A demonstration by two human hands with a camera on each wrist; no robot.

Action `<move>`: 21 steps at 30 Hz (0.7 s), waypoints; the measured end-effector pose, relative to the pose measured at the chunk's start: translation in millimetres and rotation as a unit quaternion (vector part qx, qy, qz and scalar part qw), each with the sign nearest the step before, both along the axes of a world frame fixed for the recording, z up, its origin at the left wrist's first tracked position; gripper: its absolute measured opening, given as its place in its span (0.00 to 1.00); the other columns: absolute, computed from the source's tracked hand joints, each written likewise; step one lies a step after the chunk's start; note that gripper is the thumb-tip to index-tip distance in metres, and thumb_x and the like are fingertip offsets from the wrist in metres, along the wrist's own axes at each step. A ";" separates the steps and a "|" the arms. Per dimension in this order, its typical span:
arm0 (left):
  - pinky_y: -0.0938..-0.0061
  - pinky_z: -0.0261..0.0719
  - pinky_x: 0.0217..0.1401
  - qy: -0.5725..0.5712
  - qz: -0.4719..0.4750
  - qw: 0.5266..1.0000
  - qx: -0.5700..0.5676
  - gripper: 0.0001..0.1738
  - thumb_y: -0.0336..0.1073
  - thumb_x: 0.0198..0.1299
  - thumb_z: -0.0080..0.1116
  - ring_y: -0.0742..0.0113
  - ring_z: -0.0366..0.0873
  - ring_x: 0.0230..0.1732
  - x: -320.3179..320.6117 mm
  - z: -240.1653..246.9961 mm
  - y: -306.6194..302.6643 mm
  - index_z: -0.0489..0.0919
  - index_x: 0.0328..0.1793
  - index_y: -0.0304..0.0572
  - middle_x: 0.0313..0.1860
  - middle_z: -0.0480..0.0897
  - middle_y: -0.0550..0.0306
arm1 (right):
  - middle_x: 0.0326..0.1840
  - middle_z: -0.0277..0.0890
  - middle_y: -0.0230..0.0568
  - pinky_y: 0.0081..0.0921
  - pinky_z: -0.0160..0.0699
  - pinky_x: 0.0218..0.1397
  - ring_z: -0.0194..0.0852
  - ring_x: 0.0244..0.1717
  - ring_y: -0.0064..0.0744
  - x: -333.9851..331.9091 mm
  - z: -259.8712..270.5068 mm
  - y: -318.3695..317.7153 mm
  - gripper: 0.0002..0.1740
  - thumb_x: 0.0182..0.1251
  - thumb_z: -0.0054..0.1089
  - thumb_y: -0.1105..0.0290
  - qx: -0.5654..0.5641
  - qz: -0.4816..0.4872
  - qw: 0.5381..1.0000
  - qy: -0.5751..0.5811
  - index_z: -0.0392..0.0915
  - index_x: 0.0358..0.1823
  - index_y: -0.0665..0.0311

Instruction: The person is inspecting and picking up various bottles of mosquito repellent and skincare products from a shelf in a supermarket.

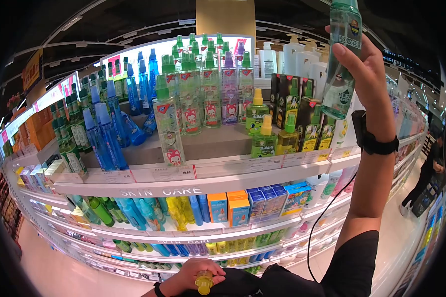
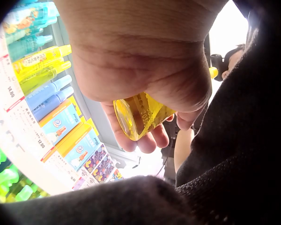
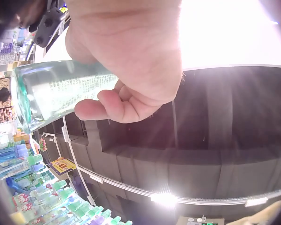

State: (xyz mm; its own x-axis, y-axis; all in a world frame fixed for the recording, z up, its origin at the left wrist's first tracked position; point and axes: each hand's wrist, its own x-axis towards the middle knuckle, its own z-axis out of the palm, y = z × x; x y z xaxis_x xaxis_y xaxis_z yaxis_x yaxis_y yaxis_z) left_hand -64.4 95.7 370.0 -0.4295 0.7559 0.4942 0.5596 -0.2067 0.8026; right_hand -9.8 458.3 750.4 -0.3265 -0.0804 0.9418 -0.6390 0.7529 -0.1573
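Raised at the upper right of the head view, my right hand [image 1: 369, 69] grips a clear green spray bottle [image 1: 339, 89] with printed lettering, thumb across its front. The right wrist view shows the bottle's base [image 3: 23, 96] and the curled fingers [image 3: 112, 105] around its side. Low in front of my body, my left hand [image 1: 195, 273] holds a small yellow bottle [image 1: 203, 281]. In the left wrist view the yellow bottle [image 2: 143, 115] lies within the curled fingers, its base toward the camera and its upper part hidden by the hand.
A display shelf [image 1: 223, 179] stands in front, its top crowded with green-capped spray bottles [image 1: 187, 94], blue bottles [image 1: 101, 133] and dark boxes [image 1: 312, 123]. Lower tiers carry more bottles and orange boxes [image 1: 238, 208]. A black cable [image 1: 316, 222] hangs by my right arm. Another person [image 1: 427, 173] stands in the right aisle.
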 end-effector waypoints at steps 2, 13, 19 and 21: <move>0.74 0.80 0.35 0.011 0.001 1.000 -0.006 0.12 0.31 0.48 0.74 0.64 0.85 0.33 2.2 0.0 -0.7 0.78 0.32 0.45 0.33 0.86 0.59 | 0.43 0.79 0.31 0.16 0.72 0.46 0.73 0.40 0.15 7.8 -2.4 -9.5 0.25 0.65 0.63 0.59 0.000 -0.004 1.000 -0.001 0.75 0.59 0.67; 0.73 0.81 0.35 0.023 -0.038 0.999 0.020 0.13 0.31 0.50 0.73 0.60 0.85 0.34 9.6 4.7 -8.7 0.76 0.30 0.41 0.32 0.85 0.55 | 0.42 0.80 0.32 0.15 0.72 0.45 0.75 0.40 0.16 31.3 -8.8 -12.3 0.23 0.66 0.63 0.61 -0.008 0.015 1.000 0.012 0.76 0.57 0.68; 0.73 0.81 0.36 0.020 -0.034 0.999 0.024 0.13 0.29 0.50 0.73 0.60 0.85 0.34 16.2 7.9 -12.6 0.76 0.30 0.41 0.33 0.85 0.55 | 0.41 0.79 0.31 0.14 0.72 0.43 0.74 0.40 0.15 34.4 -7.4 -13.0 0.23 0.66 0.63 0.61 -0.006 0.005 1.000 0.001 0.76 0.57 0.68; 0.73 0.81 0.36 0.025 -0.032 0.999 0.025 0.13 0.29 0.50 0.73 0.61 0.85 0.34 16.4 9.1 -17.2 0.76 0.30 0.41 0.33 0.85 0.55 | 0.41 0.79 0.31 0.14 0.72 0.43 0.74 0.40 0.15 35.6 -6.3 -13.8 0.23 0.66 0.63 0.62 -0.006 0.007 1.000 -0.008 0.76 0.57 0.68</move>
State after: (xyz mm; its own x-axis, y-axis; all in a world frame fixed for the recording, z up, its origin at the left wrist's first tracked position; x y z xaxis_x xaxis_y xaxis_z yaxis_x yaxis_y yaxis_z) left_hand -48.0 78.5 379.2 -0.3551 0.7540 0.5526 0.5837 -0.2829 0.7611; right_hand 25.7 444.5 744.1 -0.3411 -0.0732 0.9372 -0.6462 0.7423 -0.1772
